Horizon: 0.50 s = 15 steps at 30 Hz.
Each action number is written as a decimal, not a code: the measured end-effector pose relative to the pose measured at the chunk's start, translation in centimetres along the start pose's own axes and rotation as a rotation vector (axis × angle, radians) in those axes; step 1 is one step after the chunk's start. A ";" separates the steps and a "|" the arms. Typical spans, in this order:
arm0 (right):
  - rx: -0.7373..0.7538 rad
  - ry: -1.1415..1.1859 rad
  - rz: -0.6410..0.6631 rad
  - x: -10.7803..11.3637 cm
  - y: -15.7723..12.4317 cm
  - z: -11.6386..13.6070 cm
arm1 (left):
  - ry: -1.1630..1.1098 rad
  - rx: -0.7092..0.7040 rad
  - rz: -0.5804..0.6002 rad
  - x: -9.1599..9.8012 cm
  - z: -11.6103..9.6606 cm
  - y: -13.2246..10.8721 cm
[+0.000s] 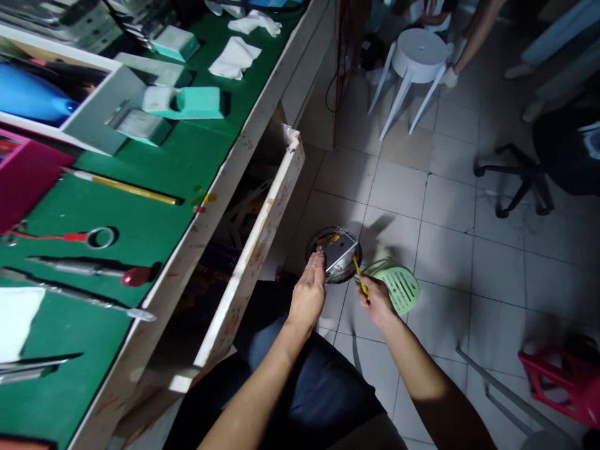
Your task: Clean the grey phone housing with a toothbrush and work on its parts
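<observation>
Low over the floor, my left hand (310,290) grips the edge of a dark grey phone (338,255), its back with an apple mark facing up. The phone is tilted above a round, bag-lined bin (315,238). My right hand (375,299) is closed around a thin yellow tool (357,267), whose tip is at the phone's right edge; I cannot make out what kind of tool it is. Just beyond my right hand lies a light green slotted plastic piece (402,289), partly hidden by that hand.
A green-topped workbench (187,169) at left bears a yellow brush (135,189), a red-ended screwdriver (94,267) and a pink box (28,175). An open drawer (257,237) juts beside my legs. A white stool (420,56), black swivel chair (525,169), red stool (557,381) and other people's legs stand right.
</observation>
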State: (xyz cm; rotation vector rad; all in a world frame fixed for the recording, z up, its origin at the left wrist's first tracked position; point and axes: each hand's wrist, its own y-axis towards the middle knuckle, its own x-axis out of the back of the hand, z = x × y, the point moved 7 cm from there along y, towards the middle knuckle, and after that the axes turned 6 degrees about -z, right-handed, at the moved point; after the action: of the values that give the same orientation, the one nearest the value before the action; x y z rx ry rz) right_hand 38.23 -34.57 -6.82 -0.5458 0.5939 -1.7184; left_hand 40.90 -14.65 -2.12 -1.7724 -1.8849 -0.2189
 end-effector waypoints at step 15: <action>0.095 -0.080 0.017 0.4 0.1 0.5 | -0.282 0.198 -0.026 -0.6 2.3 0.8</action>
State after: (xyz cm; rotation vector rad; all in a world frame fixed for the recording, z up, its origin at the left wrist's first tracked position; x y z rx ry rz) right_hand 38.48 -35.06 -6.49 -0.5376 0.4563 -1.6911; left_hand 40.98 -13.98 -4.55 -1.7145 -2.0428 0.2141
